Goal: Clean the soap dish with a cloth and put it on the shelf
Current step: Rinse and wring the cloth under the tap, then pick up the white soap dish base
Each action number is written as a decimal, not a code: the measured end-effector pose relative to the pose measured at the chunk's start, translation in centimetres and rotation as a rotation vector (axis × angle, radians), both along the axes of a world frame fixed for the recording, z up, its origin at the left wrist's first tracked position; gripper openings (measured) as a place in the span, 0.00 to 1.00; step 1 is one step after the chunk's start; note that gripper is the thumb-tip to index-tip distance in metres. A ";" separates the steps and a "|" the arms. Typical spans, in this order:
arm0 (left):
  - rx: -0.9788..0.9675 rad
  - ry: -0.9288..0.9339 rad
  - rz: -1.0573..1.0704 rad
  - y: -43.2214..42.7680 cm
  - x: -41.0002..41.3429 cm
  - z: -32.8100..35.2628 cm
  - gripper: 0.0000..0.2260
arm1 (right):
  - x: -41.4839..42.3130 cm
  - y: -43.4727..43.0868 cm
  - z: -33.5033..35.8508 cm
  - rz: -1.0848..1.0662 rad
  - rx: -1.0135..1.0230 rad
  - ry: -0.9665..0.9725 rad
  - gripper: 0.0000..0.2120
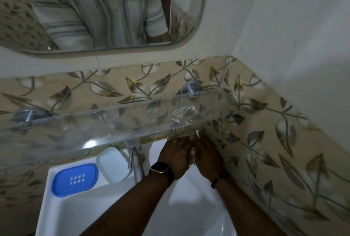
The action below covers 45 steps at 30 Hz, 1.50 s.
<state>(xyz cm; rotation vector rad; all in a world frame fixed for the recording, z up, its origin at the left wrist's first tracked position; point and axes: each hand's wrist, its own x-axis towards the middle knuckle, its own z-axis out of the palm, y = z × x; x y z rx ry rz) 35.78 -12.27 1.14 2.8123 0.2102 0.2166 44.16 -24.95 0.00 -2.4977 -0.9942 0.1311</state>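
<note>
Pressing left hand (175, 153) and right hand (207, 157), both closed around a white cloth (192, 154), at the sink's back corner, apparently readying to reach the blue oval plastic soap dish (75, 179) on the white sink rim (45, 203), unwiped, below the clear glass shelf (113, 122).

**Soap dish on the basin ledge, shelf above**

The blue soap dish (75, 179) is an oval tray with a small grid of drain holes at its centre, lying flat on the sink's back left corner. Just beside it, to the right, rests a white rounded piece (112, 164), tilted; whether lid or soap cannot be told. The clear shelf (106, 120) runs along the tiled wall above. A bit of white cloth (192, 157) shows between the hands.
</note>
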 end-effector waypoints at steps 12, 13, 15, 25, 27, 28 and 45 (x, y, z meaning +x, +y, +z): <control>0.020 -0.329 -0.015 -1.2 -7.6 4.8 0.22 | -7.4 -1.1 6.1 0.005 0.204 -0.219 0.21; 0.014 -0.351 -0.008 -1.0 -8.8 5.1 0.21 | -8.3 -0.9 6.1 0.032 0.220 -0.254 0.21; -0.002 -0.385 0.016 -0.7 -11.2 5.5 0.20 | -10.1 -0.2 6.6 0.088 0.231 -0.285 0.24; 0.109 -0.518 0.234 4.3 -23.8 6.2 0.21 | -20.1 6.6 9.7 0.302 0.290 -0.304 0.26; 0.109 -0.533 0.287 5.0 -25.5 6.1 0.21 | -21.5 7.5 9.9 0.337 0.298 -0.284 0.26; 0.108 -0.537 0.307 5.4 -26.2 6.0 0.21 | -22.2 7.9 9.9 0.362 0.293 -0.285 0.29; 0.069 -0.250 0.435 8.8 -27.8 0.0 0.17 | -22.5 12.0 3.6 0.452 -0.089 -0.470 0.16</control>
